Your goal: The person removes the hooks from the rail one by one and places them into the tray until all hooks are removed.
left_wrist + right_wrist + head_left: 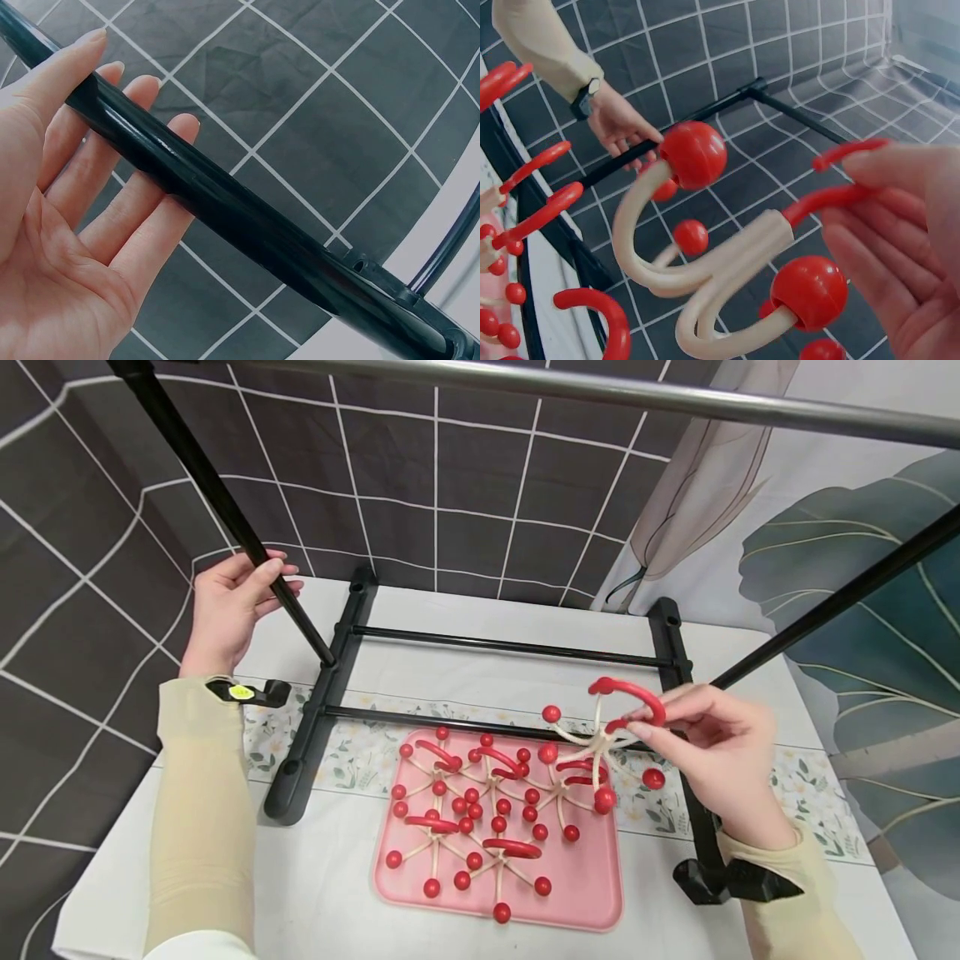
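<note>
My left hand [228, 606] holds the slanting black pole [225, 210] of a rack, thumb across its front and fingers behind it. My right hand [720, 752] pinches the red hook [637, 693] of a multi-prong hanging hook [742, 262]. Its curved beige prongs end in red balls and spread below the hook, held up over the right side of a pink tray [577, 897]. On that tray lie several similar hanging hooks [501, 860], with beige arms, red balls and red hooks.
Two black feet [300, 760] of the rack stand on the white table [322, 877], joined by black crossbars [510, 647]. A silver rod [525, 381] runs across the top. Another black pole [832, 597] slants up on the right. Dark checked cloth [480, 477] hangs behind.
</note>
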`<state>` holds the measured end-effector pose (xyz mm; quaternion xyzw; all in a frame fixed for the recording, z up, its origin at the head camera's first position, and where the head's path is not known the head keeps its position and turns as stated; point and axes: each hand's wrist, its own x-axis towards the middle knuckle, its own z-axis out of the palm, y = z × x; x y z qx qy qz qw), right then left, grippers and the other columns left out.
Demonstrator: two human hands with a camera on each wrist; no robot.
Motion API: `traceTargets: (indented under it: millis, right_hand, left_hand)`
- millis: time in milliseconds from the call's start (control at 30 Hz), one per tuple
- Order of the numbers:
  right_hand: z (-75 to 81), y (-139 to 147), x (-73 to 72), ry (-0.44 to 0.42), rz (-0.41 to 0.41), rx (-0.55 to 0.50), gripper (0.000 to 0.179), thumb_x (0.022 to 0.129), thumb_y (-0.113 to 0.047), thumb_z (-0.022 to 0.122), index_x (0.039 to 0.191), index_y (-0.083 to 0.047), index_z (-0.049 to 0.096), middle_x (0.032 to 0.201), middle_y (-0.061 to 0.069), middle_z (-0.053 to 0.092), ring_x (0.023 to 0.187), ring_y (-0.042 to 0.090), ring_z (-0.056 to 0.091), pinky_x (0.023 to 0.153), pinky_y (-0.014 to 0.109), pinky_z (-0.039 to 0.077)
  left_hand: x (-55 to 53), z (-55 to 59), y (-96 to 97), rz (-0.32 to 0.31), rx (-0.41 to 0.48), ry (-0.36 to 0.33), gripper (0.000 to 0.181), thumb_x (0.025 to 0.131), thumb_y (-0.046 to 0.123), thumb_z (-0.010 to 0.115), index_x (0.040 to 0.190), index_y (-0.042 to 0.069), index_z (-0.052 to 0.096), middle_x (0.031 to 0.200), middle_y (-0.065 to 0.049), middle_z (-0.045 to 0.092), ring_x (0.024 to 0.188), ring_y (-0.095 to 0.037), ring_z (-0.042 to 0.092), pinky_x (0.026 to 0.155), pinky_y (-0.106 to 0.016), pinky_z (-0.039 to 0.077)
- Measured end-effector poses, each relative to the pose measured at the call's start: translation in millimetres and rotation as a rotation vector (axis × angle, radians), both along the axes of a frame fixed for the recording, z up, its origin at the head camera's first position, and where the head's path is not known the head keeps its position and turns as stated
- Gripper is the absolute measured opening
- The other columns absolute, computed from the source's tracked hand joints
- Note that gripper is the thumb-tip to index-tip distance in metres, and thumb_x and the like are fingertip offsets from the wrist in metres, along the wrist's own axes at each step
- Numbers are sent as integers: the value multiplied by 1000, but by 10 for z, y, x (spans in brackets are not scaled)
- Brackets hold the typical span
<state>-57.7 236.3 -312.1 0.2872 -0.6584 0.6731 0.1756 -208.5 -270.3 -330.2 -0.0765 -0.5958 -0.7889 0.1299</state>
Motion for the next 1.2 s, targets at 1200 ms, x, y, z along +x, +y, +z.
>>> traceTargets:
  millis: [1200]
  right_hand:
    - [-839, 215, 478, -374, 359, 162, 34, 77, 29, 70, 91, -1, 74, 92, 17, 72, 79, 21, 73, 44, 25, 51]
  left_hand:
    - [-6, -1, 7, 14, -6, -6, 26, 93, 4, 75, 116, -7, 70, 99, -16, 73, 83, -24, 75, 81, -28, 60]
